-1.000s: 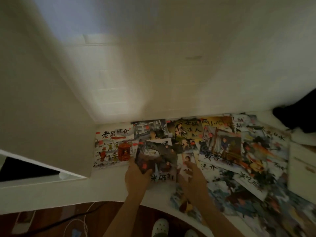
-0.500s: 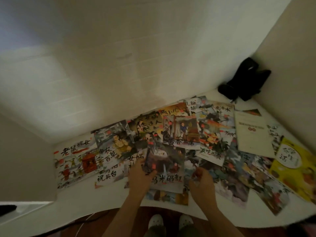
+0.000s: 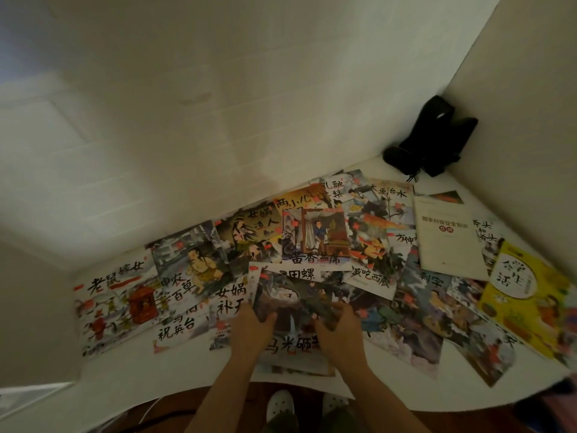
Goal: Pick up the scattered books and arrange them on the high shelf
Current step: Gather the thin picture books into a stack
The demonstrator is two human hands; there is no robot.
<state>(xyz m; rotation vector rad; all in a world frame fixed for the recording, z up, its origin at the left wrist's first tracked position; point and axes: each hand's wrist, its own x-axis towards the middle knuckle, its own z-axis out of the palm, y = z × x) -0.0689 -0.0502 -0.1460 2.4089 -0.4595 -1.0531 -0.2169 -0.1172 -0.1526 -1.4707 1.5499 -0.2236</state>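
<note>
I have both hands on the same picture book [image 3: 292, 310] now. Half a second ago only my left hand [image 3: 249, 328] was touching it while my right hand [image 3: 338, 328] hovered over the spread beside it; since then the right has come across and closed on the book's right edge. The left fingers [image 3: 265, 318] curl over the left edge, thumb on the cover, and the right fingers [image 3: 327, 320] pinch the other side the same way. The view has also swung right and settled, so the yellow book [image 3: 530, 295] and the pale booklet [image 3: 446, 235] are fully in sight, with a black bag [image 3: 434, 142] in the far corner.

The book lies on top of the others near the front edge of the white table [image 3: 175, 379]; I cannot tell whether it is lifted yet. I judge this the start of gathering: one book gripped, the rest of the scattered books [image 3: 368, 232] still fanned out and overlapping, none stacked.
</note>
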